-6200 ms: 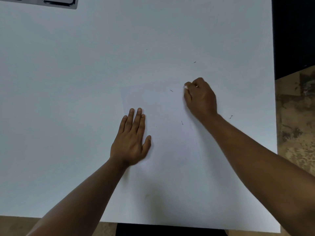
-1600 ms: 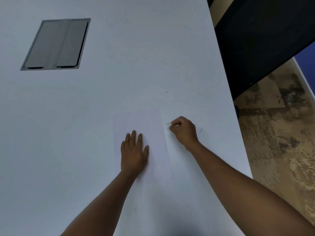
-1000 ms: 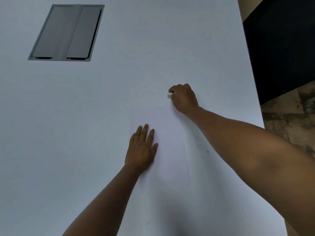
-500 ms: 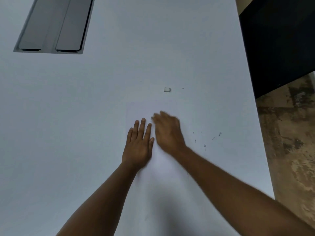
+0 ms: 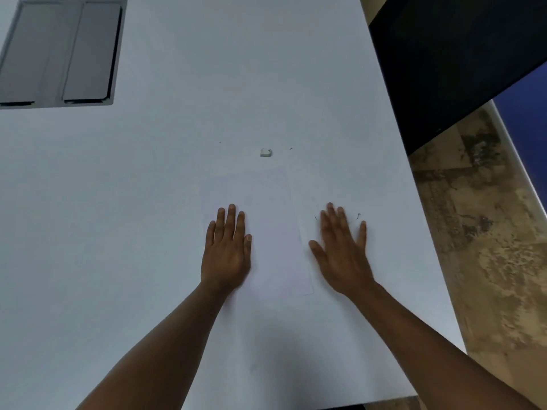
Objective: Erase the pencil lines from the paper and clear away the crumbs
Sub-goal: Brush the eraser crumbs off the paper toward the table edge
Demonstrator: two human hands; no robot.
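A white sheet of paper (image 5: 275, 220) lies on the white table (image 5: 148, 202). My left hand (image 5: 227, 250) presses flat on the sheet's left part, fingers straight. My right hand (image 5: 343, 250) lies flat on the table just right of the sheet, fingers spread and slightly blurred. A small white eraser (image 5: 265, 152) rests on the table beyond the sheet's far edge, apart from both hands. Dark eraser crumbs (image 5: 358, 215) lie by my right fingertips, and one more crumb (image 5: 291, 148) sits right of the eraser. No pencil lines show on the paper.
A grey cable hatch (image 5: 62, 51) is set into the table at the far left. The table's right edge (image 5: 414, 179) runs diagonally, with a dark panel (image 5: 450, 54) and patterned floor (image 5: 488, 232) beyond it.
My right hand set the eraser down beyond the paper, came back over the sheet, then swept right onto the table beside it. My left hand stayed flat on the paper.
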